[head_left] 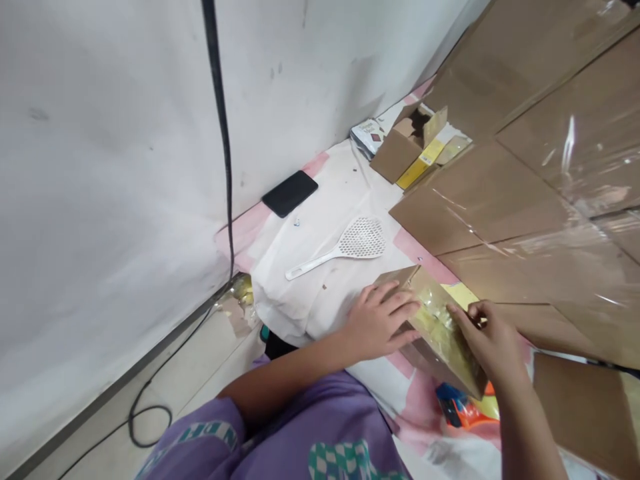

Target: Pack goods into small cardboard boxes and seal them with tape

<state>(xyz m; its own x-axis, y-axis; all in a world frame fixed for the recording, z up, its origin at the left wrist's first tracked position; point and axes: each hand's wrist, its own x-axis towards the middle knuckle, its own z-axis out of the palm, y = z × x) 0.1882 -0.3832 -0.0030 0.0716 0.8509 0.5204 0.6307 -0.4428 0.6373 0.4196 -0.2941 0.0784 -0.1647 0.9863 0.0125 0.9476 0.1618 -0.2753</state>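
Here, both hands rest on a small box (436,328) of brown cardboard, its top covered in shiny clear tape. It sits tilted at the near right part of a white sheet (320,293) with pink patches. The left hand (383,321) lies flat against the box's left side, fingers spread and reaching over the top edge. The right hand (493,341) is curled at the right side of the box, thumb and forefinger pressed together at the taped top; whether they pinch tape or a flap cannot be told.

Under the near end of the box lies an orange and blue packet (463,408), partly hidden. A yellow sheet of paper (461,293) shows just behind the box.

A white plastic swatter (345,250) lies in the middle of the sheet, well apart from the hands, handle pointing left. A black phone (290,193) lies at the far edge, against the wall. An open carton (400,150) stands at the far corner. Big taped cartons (530,173) are stacked along the right edge. A black cable (223,147) hangs down the wall to the floor.
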